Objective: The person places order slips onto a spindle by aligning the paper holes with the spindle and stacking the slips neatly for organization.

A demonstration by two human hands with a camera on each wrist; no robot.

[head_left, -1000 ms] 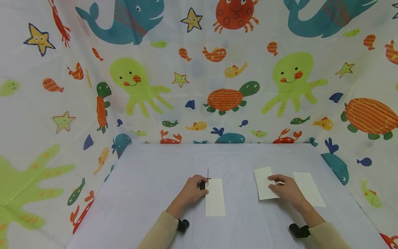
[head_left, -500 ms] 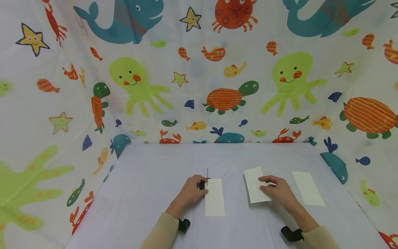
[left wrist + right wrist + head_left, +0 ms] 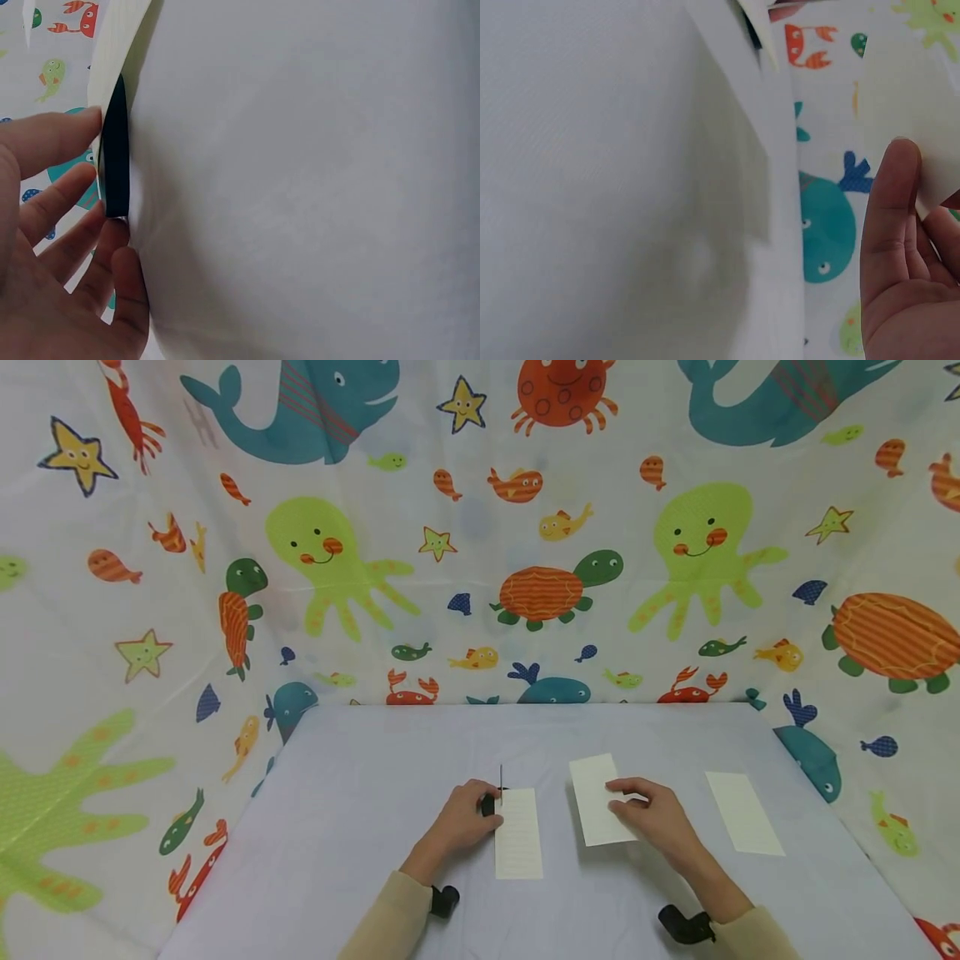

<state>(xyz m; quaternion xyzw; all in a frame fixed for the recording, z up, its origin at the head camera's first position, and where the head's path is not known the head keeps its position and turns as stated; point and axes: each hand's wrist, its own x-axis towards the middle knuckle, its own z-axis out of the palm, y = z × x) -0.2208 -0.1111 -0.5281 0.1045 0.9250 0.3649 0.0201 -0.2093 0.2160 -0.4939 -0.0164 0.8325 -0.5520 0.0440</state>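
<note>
My left hand (image 3: 468,817) holds the dark round base of a paper spike (image 3: 501,775) on the table, its thin rod standing upright. A lined paper slip (image 3: 518,839) lies over that base, covering most of it. In the left wrist view the thumb rests at the edge of the slip (image 3: 120,41), with fingers around the dark base (image 3: 116,157). To the right, my right hand (image 3: 660,818) pinches a second cream paper slip (image 3: 600,802) between thumb and fingers. This slip (image 3: 904,97) is raised and tilted, and a shadow falls on the tablecloth.
Another paper slip (image 3: 745,814) lies flat on the white-covered table (image 3: 375,760), right of my right hand. Behind and at both sides hangs a curtain (image 3: 480,527) printed with sea animals. Each wrist carries a small black camera.
My right hand has carried its paper slip leftward, closer to the spike. The left hand and the slip on the base have stayed in place.
</note>
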